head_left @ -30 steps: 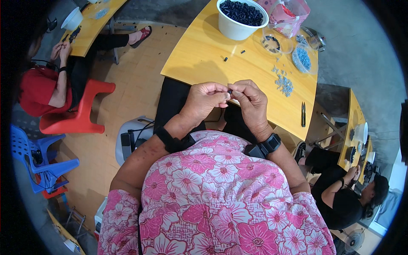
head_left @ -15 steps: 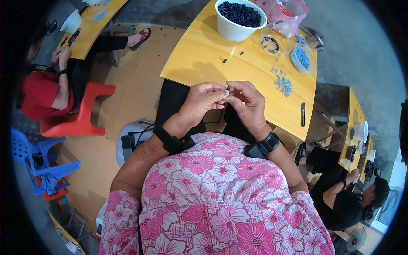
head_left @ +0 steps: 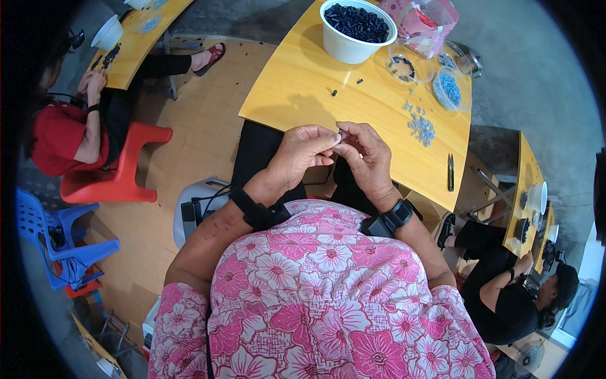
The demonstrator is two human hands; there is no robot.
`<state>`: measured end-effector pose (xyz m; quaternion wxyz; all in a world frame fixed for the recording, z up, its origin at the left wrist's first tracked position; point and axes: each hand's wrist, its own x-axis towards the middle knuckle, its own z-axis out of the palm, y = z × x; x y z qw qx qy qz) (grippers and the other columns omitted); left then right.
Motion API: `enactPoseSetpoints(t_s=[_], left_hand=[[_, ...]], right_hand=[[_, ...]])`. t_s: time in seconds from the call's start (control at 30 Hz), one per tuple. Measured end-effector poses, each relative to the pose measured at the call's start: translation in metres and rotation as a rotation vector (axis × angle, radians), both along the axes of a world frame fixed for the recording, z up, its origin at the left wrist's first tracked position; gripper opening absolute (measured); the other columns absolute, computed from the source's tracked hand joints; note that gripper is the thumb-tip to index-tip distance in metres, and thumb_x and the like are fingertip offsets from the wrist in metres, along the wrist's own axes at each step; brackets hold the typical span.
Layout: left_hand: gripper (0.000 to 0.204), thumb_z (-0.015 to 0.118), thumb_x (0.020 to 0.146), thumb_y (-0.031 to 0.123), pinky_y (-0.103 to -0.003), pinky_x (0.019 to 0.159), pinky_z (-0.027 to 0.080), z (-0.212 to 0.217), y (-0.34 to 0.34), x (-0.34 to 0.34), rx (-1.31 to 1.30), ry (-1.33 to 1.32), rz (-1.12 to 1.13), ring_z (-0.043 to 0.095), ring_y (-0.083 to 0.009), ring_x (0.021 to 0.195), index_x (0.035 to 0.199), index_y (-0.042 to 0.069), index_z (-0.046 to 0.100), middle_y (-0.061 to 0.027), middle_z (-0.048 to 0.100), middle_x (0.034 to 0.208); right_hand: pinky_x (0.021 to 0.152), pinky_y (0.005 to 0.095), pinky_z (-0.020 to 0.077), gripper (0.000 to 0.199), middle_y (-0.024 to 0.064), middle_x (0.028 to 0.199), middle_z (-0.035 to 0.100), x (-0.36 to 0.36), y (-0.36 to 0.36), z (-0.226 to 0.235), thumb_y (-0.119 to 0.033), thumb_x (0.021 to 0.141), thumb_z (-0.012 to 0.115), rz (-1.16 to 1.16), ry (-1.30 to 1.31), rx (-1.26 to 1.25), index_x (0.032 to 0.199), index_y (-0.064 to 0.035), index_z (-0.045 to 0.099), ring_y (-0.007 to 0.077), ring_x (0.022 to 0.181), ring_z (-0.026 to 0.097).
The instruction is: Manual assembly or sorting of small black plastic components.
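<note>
In front of my chest, over the table's near edge, my left hand (head_left: 302, 151) and my right hand (head_left: 368, 158) meet fingertip to fingertip. Both are closed in a pinch on one small dark piece (head_left: 339, 132), mostly covered by the fingers. It resembles the small dark cylinders on the table, one (head_left: 334, 93) just beyond my hands and another (head_left: 360, 81) farther off. A white bowl (head_left: 351, 53) heaped with such dark pieces stands at the far side. Right of my hands lies a loose pile of tiny pale-blue pieces (head_left: 421, 129).
On the yellow table (head_left: 278, 95) are black snips (head_left: 451, 172), a clear tub (head_left: 456, 104) of blue pieces, a clear dish (head_left: 395, 74) with dark pieces, and a pink bag (head_left: 435, 38). People sit at other tables left and right. A red stool (head_left: 136, 158) stands left.
My right fingers have shifted very slightly around the small dark piece, and a pale spot now shows by them. Otherwise the hands hold the same place.
</note>
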<state>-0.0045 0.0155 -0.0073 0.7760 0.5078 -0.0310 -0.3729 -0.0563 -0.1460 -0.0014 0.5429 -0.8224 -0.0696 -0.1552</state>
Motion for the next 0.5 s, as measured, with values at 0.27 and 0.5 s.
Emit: enactPoseSetpoints(t_s=[0.27, 0.5], left_hand=[[0.019, 0.06, 0.093, 0.022, -0.022, 0.071, 0.051, 0.005, -0.001, -0.002, 0.03, -0.014, 0.006, 0.057, -0.0062, 0.079, 0.102, 0.005, 0.064, 0.0006, 0.061, 0.088], [0.042, 0.071, 0.082, 0.007, -0.018, 0.072, 0.047, 0.01, -0.004, -0.004, 0.089, -0.531, 0.036, 0.054, -0.0028, 0.079, 0.121, 0.0, 0.057, 0.0017, 0.059, 0.089]], right_hand=[[0.072, 0.0306, 0.0482, 0.027, 0.0105, 0.085, 0.057, -0.001, 0.0, 0.004, -0.007, 0.083, 0.065, 0.0, 0.053, -0.02, 0.11, -0.0044, 0.059, 0.023, 0.08, 0.059], [0.072, 0.0325, 0.0468, 0.027, 0.0116, 0.084, 0.054, -0.001, -0.002, 0.01, -0.005, 0.082, 0.061, 0.027, 0.002, -0.077, 0.109, -0.0039, 0.058, 0.0262, 0.078, 0.056]])
